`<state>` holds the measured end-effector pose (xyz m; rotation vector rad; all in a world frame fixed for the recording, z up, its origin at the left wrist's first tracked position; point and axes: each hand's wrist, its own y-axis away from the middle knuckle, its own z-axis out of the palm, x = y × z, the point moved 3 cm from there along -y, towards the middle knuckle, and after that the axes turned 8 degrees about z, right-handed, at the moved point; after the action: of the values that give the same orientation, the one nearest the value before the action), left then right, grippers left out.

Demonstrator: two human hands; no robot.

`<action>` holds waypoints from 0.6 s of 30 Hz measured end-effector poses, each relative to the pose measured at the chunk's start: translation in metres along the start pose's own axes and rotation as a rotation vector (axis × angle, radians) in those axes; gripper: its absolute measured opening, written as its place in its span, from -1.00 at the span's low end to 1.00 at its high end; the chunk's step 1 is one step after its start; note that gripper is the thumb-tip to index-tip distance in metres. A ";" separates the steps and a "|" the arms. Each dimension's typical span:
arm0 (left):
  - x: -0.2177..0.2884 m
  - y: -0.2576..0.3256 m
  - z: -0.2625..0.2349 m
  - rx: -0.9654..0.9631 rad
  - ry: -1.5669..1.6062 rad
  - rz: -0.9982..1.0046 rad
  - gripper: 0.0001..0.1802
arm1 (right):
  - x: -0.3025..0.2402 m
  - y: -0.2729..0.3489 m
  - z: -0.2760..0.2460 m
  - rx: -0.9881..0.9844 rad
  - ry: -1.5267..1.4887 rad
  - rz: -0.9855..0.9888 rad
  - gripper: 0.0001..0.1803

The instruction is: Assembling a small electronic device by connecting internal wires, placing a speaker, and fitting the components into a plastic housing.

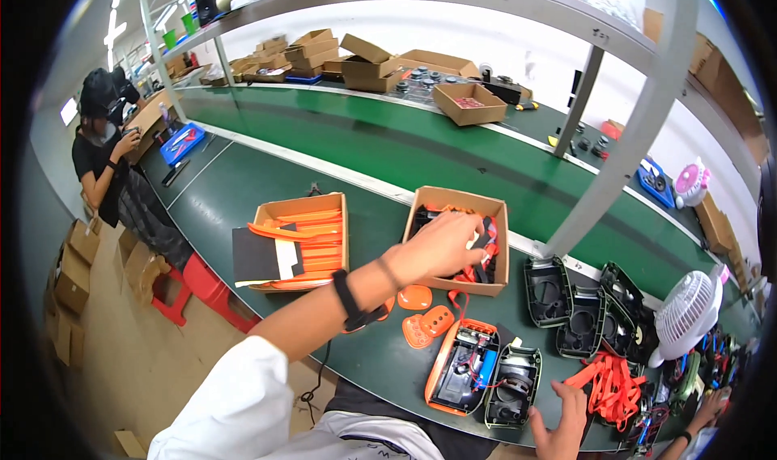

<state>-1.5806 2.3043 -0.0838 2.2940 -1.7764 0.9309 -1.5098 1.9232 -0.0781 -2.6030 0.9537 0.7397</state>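
Observation:
My left hand (445, 243) reaches over a cardboard box (502, 258) of small red and black parts. Its thumb and fingers are apart; I make out nothing held, though the fingertips partly blend with the parts. Low on the right, my right hand (562, 422) is open, beside a black housing half (518, 379) with a round part inside. Wires link that half to an orange-rimmed housing half (463, 369) holding a blue cylindrical battery (487, 368). An orange strap loop (460, 300) rises from its top. Orange plastic covers (427, 326) lie to its left.
Another cardboard box (343, 241) holds long orange strips. Black housings (579, 318), a heap of orange straps (613, 389) and a white fan (686, 316) crowd the right. A metal post (627, 148) rises past the green conveyor belt (340, 140). Other people are at far left and right.

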 end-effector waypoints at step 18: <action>0.101 0.063 -0.020 0.161 0.674 -0.044 -0.75 | -0.005 0.042 0.027 0.213 -0.770 0.153 -0.61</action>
<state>-1.6319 2.2074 -0.0337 1.7561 -1.3862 1.6361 -1.5511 1.9057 -0.1005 -1.8149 0.9055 1.4362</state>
